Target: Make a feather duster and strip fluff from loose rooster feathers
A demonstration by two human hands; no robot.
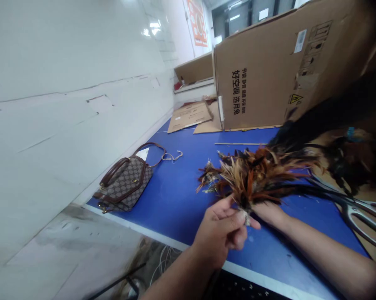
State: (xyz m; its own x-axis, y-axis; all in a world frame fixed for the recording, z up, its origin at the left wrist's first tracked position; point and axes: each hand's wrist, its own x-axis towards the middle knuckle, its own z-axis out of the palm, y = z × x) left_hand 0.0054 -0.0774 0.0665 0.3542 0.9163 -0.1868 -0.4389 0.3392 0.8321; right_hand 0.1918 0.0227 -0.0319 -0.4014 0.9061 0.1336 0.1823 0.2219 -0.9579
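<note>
My left hand (220,231) is closed in a pinch on the pale bound base of a bunch of feathers (244,179), low over the blue table. The feathers are brown, orange, tan and black, and they fan up and to the right. My right hand (267,212) reaches in from the right, behind and under the bunch; its fingers are mostly hidden by feathers, so its grip does not show. Large metal scissors (352,214) lie at the right, close to my right forearm. Long black feathers (325,112) stretch toward the upper right, blurred.
On the blue tabletop (175,187), a patterned brown handbag (127,183) sits at the left by the white wall. A twisted cord (175,157) and a thin stick (239,144) lie farther back. Flat cardboard (190,114) and a big cardboard box (262,79) stand behind.
</note>
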